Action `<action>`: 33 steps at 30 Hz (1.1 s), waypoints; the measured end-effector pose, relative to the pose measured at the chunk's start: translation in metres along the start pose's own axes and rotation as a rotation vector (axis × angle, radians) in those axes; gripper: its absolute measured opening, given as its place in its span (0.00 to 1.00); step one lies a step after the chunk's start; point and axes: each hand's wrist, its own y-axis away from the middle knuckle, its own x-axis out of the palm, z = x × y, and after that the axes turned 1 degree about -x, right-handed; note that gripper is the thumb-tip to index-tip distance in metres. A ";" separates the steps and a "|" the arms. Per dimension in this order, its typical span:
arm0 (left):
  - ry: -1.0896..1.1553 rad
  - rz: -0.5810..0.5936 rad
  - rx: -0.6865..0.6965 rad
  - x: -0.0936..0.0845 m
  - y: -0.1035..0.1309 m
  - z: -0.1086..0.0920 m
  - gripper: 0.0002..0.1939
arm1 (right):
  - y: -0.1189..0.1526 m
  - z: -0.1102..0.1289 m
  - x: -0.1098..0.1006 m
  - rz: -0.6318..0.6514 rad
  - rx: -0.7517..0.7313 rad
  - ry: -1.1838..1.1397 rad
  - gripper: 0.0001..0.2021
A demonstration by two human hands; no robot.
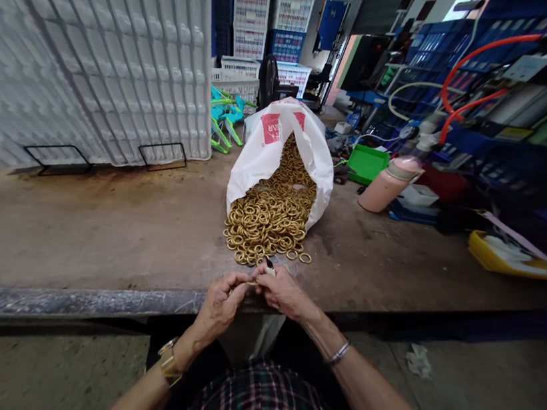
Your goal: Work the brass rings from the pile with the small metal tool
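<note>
Your left hand (220,300) is curled closed with thumb and fingertips pinched on a brass ring (254,284), mostly hidden by your fingers, at the bench's near edge. Your right hand (285,292) meets it there, fingers bent around a small dark-tipped tool (269,266) that pokes up; you cannot tell from here whether those fingers also grip the ring. You wear a watch (171,362) on your left wrist and a bracelet (339,353) on your right. Just beyond your hands, a ring pile (266,221) spills from the open mouth of a white bag (253,162) lying on the bench (123,232). White trays (138,46) stand to your left; a pink bottle (385,187) and a green tray (367,165) sit to your right. Crates (291,16) are stacked behind.
</note>
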 end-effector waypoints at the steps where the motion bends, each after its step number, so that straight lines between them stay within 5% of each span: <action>1: 0.034 -0.024 -0.039 0.001 0.001 0.000 0.10 | -0.001 0.000 0.001 -0.028 -0.036 0.045 0.06; 8: 0.117 -0.073 -0.134 0.003 0.006 -0.004 0.10 | -0.004 -0.005 0.007 -0.210 -0.396 0.521 0.08; 17: 0.384 0.043 -0.336 0.000 0.012 -0.007 0.14 | -0.005 0.000 0.011 -0.201 -0.337 0.467 0.06; 33: 0.555 0.044 -0.340 0.004 0.015 -0.002 0.14 | -0.011 -0.014 0.007 -0.138 -0.394 0.409 0.10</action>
